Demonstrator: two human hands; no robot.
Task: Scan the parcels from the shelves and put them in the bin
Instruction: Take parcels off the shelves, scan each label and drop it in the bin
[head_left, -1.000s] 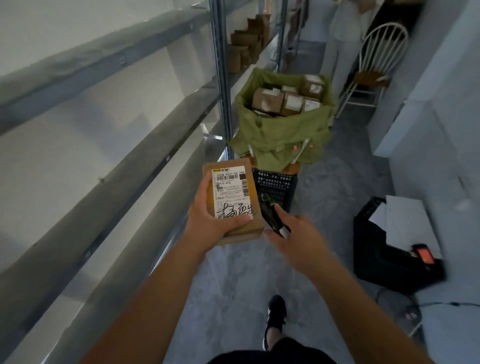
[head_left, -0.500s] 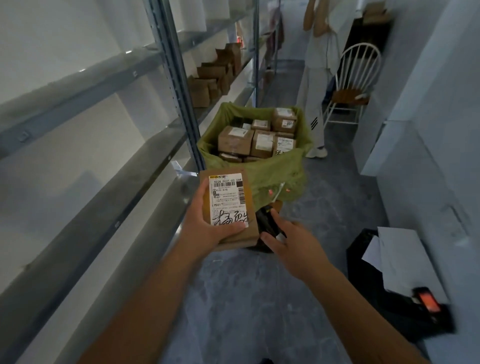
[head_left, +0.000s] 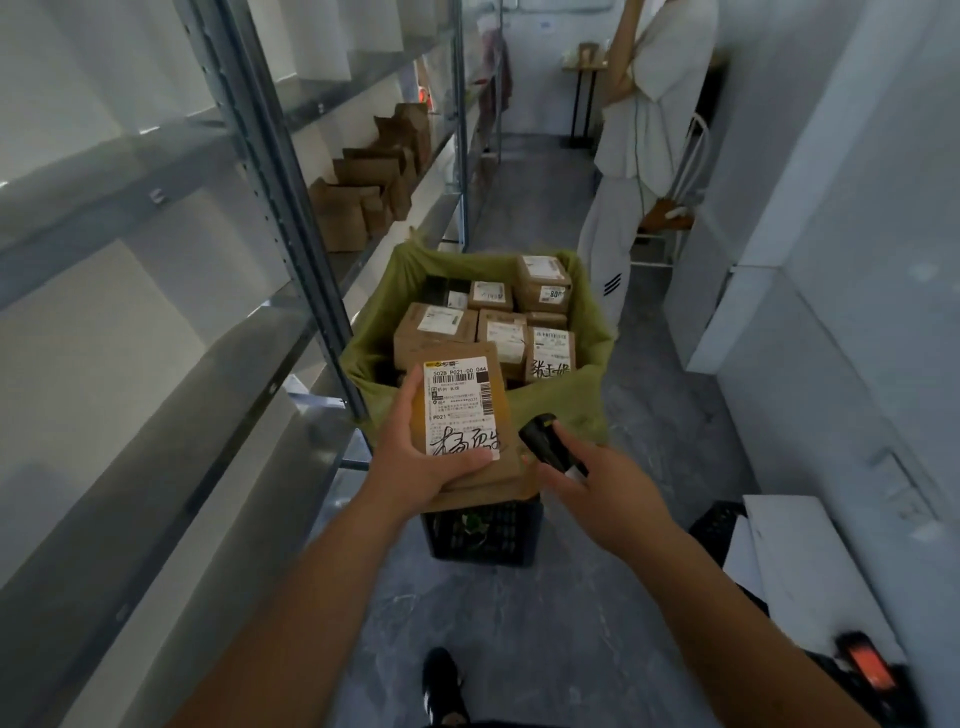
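My left hand (head_left: 415, 460) grips a flat brown parcel (head_left: 462, 415) from below, its white barcode label facing up. My right hand (head_left: 597, 478) holds a small black scanner (head_left: 545, 444) just right of the parcel, its head beside the parcel's right edge. Right behind both stands the bin (head_left: 582, 395), lined with a green bag and holding several labelled brown parcels (head_left: 436, 332). The bin sits on a black crate (head_left: 483, 535).
Grey metal shelves (head_left: 218, 291) run along the left, with brown paper bags (head_left: 363, 192) farther back. A person in white (head_left: 639, 156) stands by a chair beyond the bin. A black crate with white sheets (head_left: 810, 571) and an orange-lit device (head_left: 865, 662) lie at the right.
I have walked closer to the bin, which now sits right behind the parcel. Both hands keep their holds, with parcel and scanner still side by side.
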